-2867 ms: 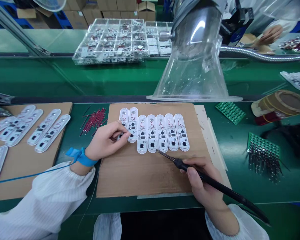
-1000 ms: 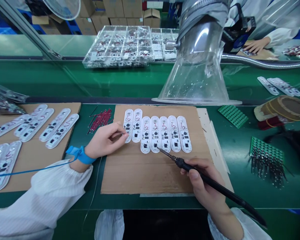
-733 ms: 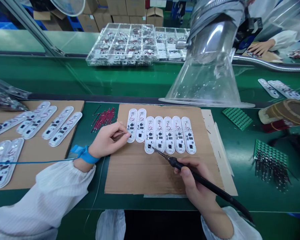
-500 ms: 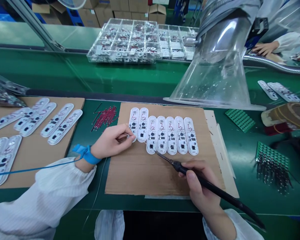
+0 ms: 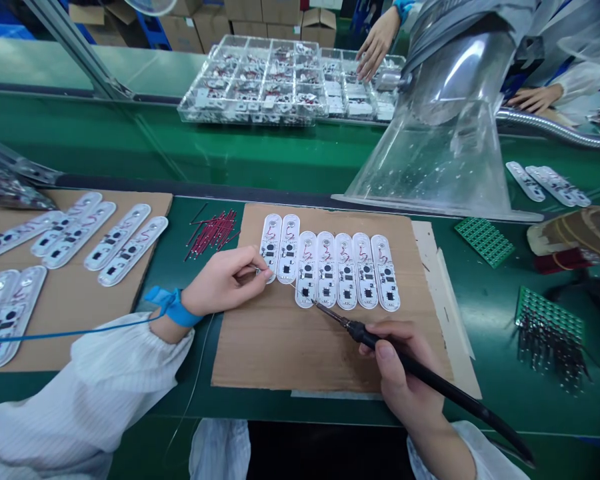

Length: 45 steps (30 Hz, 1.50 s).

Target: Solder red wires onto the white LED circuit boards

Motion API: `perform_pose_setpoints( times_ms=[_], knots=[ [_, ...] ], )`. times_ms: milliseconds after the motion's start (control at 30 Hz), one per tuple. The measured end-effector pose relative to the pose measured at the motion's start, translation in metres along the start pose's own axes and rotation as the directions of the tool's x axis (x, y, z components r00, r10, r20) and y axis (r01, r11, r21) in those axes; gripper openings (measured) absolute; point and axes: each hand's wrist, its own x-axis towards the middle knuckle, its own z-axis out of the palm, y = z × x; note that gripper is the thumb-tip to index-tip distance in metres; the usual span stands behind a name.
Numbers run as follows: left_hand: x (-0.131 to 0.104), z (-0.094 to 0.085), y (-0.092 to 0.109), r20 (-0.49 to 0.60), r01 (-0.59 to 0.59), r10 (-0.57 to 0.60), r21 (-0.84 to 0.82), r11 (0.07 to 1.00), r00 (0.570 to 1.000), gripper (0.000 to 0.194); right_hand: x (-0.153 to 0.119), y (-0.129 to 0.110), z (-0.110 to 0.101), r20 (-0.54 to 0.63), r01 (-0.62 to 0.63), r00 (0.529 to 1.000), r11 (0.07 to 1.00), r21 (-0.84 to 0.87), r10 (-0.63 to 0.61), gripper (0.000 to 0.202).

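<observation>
Several white oval circuit boards (image 5: 326, 270) stand side by side on a cardboard sheet (image 5: 280, 347). My right hand (image 5: 407, 367) is closed round a black soldering iron (image 5: 443, 385), whose tip meets the lower end of the third board from the left. Thin solder wire (image 5: 196, 383) runs up to my left hand (image 5: 233, 283), which pinches it, and its end reaches toward the iron's tip. The fingertips of my left hand are beside the leftmost board. A blue strap (image 5: 173, 307) circles my left wrist.
More boards lie on cardboard (image 5: 95, 313) at the left. Red wires (image 5: 215, 233) sit behind my left hand. A clear fume hood (image 5: 435, 160) hangs at the back; green boards (image 5: 485, 241) are at the right. Another person's hand (image 5: 377, 43) is over the clear parts trays (image 5: 260, 80).
Another person's hand has come in over the parts trays at the back. The view has shifted slightly. My two hands keep nearly the same pose over the boards.
</observation>
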Motion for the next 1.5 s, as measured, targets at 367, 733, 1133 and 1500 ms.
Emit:
perform_pose_setpoints(
  times_ms=[367,733,1133,1500],
  knots=[
    [0.001,0.001,0.001,0.036,-0.011,0.011,-0.018,1.000,0.999,0.011,0.000,0.002,0.000,0.001,0.015,1.000,1.000,-0.011,-0.015,0.013],
    [0.001,0.001,0.000,0.038,-0.030,0.031,-0.012,0.999,0.999,0.011,-0.003,0.007,-0.002,0.073,0.005,0.997,0.999,-0.036,-0.003,0.016],
    [0.001,0.000,0.000,0.052,-0.044,0.045,-0.027,0.999,0.998,0.012,0.002,0.001,-0.001,0.111,0.031,0.993,0.999,-0.032,-0.027,0.018],
    [0.002,-0.001,0.001,0.055,-0.036,0.035,0.008,0.999,0.998,0.010,0.006,-0.004,0.000,0.137,0.055,0.989,0.997,-0.051,-0.048,0.019]
  ],
)
